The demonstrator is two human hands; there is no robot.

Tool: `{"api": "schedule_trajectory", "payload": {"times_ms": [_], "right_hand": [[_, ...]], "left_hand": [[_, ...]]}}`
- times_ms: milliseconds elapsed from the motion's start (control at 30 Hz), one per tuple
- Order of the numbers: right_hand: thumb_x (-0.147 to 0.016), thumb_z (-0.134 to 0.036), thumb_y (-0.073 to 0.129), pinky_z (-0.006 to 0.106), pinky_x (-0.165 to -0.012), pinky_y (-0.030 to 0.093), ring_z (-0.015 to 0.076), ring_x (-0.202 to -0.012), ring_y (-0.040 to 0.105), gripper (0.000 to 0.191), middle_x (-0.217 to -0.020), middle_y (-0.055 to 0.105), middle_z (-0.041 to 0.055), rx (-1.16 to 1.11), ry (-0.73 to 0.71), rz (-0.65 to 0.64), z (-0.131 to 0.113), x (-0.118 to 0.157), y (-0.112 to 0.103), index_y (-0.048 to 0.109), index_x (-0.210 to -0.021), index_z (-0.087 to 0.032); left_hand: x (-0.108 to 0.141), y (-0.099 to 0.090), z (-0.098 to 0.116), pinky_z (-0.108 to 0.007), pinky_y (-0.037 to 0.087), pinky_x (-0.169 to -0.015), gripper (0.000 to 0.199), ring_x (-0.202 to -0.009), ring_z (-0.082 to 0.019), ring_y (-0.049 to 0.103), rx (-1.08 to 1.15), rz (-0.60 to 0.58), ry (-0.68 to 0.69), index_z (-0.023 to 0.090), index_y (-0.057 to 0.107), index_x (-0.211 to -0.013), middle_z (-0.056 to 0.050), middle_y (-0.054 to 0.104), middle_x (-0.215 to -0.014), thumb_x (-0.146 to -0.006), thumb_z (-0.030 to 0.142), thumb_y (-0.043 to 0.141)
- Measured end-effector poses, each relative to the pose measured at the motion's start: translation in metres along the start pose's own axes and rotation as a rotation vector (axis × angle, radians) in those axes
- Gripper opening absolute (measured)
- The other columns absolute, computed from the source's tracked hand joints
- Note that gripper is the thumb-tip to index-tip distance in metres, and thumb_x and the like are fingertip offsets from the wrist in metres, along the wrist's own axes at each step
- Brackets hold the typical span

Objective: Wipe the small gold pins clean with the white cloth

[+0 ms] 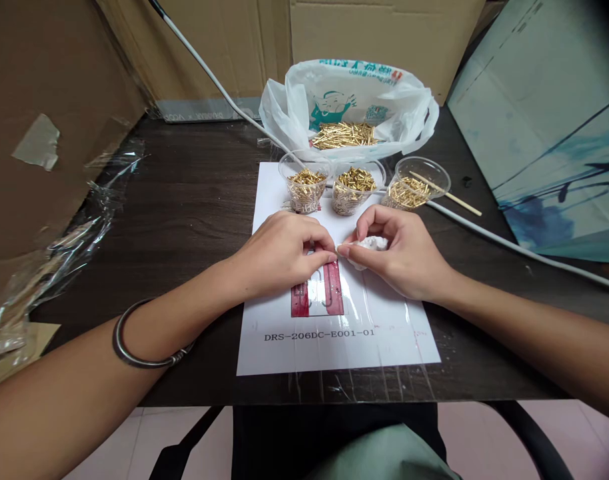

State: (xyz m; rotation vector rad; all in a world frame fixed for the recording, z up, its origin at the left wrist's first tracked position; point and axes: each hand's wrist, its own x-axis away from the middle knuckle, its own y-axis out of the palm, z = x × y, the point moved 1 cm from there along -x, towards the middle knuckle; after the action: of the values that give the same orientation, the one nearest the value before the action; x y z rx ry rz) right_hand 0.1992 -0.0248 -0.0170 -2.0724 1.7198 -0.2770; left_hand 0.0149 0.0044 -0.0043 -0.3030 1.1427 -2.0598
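Over a printed sheet, my left hand is closed in a pinch, thumb and forefinger together. Facing it, my right hand pinches as well, so the two sets of fingertips nearly meet. Whatever small piece they hold is too small to make out. Under my right fingers lies a crumpled white wad, perhaps tissue. Partly covered by my left hand is a red printed diagram. Just beyond stand a left clear cup, a middle cup and a right cup, each with small gold-coloured metal pieces.
Behind the cups, an open white plastic bag holds many gold-coloured pins. A thin wooden stick leans out of the right cup. A white cable crosses the dark table. Cardboard walls the back.
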Motion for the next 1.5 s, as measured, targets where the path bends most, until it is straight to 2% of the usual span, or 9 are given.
{"api": "schedule_trajectory", "payload": {"times_ms": [667,967,1200,1500], "right_hand": [[-0.070,-0.018,0.069,0.027,-0.061,0.039,0.0111,-0.065,0.050,0.016,-0.072,0.058,-0.0011,0.032,-0.044,-0.004,-0.0010,-0.0011,-0.0001,0.053,-0.073,-0.017],[-0.069,-0.016,0.068,0.025,-0.061,0.039,0.0094,-0.063,0.050,0.015,-0.071,0.057,-0.0023,0.003,-0.013,-0.021,0.0000,0.0000,-0.0008,0.053,-0.073,-0.017],[-0.069,-0.016,0.068,0.025,-0.061,0.038,0.0097,-0.064,0.050,0.014,-0.071,0.058,-0.0023,0.042,-0.021,-0.023,-0.0005,-0.0005,-0.0007,0.055,-0.073,-0.016],[-0.069,-0.017,0.070,0.025,-0.061,0.041,0.0099,-0.065,0.053,0.017,-0.073,0.059,-0.0016,-0.015,-0.028,-0.011,0.0010,-0.0012,0.0019,0.053,-0.075,-0.016]], "left_hand": [[0.0005,0.0001,0.0006,-0.027,0.041,-0.067,0.013,-0.070,-0.014,0.059,-0.011,-0.020,-0.008,0.017,0.073,-0.079,-0.002,0.069,-0.076,-0.080,0.023,0.061],[-0.0001,-0.0008,0.0028,-0.024,0.036,-0.061,0.012,-0.063,-0.011,0.054,-0.027,-0.026,-0.030,0.018,0.072,-0.077,0.000,0.067,-0.070,-0.079,0.024,0.061],[0.0000,-0.0017,0.0016,-0.024,0.037,-0.062,0.013,-0.064,-0.011,0.056,-0.024,-0.023,-0.035,0.018,0.073,-0.078,0.000,0.068,-0.070,-0.079,0.023,0.061],[0.0001,-0.0012,-0.0006,-0.025,0.041,-0.065,0.013,-0.067,-0.012,0.060,0.013,-0.030,-0.021,0.018,0.074,-0.079,-0.001,0.071,-0.074,-0.077,0.021,0.062]]}}
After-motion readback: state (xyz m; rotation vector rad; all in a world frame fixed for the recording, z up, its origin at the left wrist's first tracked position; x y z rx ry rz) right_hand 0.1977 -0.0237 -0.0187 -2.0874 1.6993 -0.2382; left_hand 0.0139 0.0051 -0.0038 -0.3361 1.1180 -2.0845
